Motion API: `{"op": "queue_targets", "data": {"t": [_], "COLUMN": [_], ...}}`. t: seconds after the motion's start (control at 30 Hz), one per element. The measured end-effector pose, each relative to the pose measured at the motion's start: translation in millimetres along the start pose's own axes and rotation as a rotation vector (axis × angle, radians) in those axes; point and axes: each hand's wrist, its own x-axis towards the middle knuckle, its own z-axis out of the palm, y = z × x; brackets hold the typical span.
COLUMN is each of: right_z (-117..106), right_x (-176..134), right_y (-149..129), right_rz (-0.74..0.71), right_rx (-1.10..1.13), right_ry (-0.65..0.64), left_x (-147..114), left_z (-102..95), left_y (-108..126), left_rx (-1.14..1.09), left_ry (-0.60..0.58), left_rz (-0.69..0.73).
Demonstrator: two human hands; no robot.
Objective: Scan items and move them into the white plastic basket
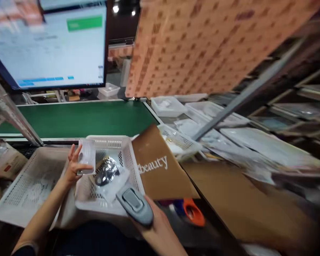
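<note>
Grey handheld barcode scanner point(134, 205) sits clamped in the right hand point(160, 227), fingers wrapped under its body, low centre of the view, at the near rim of the white perforated plastic basket point(128, 160). Scanner's long axis runs from lower right to upper left; its nose aims up-left into the basket, toward the items there. Left hand point(74, 167) pinches a small clear plastic packet point(86, 156), thumb under, fingers spread behind, held upright above the basket's left edge, flat face toward the camera. Packet's long axis roughly vertical.

Progress, judged: packet is lifted out and presented, scanner is raised and close but its nose is not clearly lined up on the packet; looks like mid-scan stage. Left in the basket: a shiny dark item in a clear bag point(106, 171), and more clear wrapping beside it, so more pieces look unhandled.

Around: second white perforated tray point(18, 192) to the left, brown paper bag printed "beauty" point(160, 170) just right of the basket, green conveyor belt point(82, 117) behind, computer monitor point(50, 46) top left, blurred. Orange-and-blue object point(192, 212) lower down, unclear what.
</note>
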Motion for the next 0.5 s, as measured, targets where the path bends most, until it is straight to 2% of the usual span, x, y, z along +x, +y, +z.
{"op": "queue_targets", "data": {"t": [0.1,0.17,0.3,0.5], "right_z": [-6,-10,-11,2], "right_x": [-2,5,7,7], "right_y": [-11,-14,-17,-29], "right_rz": [0.102,0.142,0.142,0.111], "right_rx": [0.005,0.045,0.087,-0.024], "right_ry": [-0.042,-0.013,0.008,-0.147], "left_x": [21,30,37,28], "left_z": [13.9,23.7,40.5,68.0], "left_y": [6,11,13,5], "left_rx": [-0.074,-0.214,-0.390,-0.430], "left_ry": [-0.136,-0.163,-0.214,-0.399], "left_rz": [0.264,0.341,0.279,0.332]}}
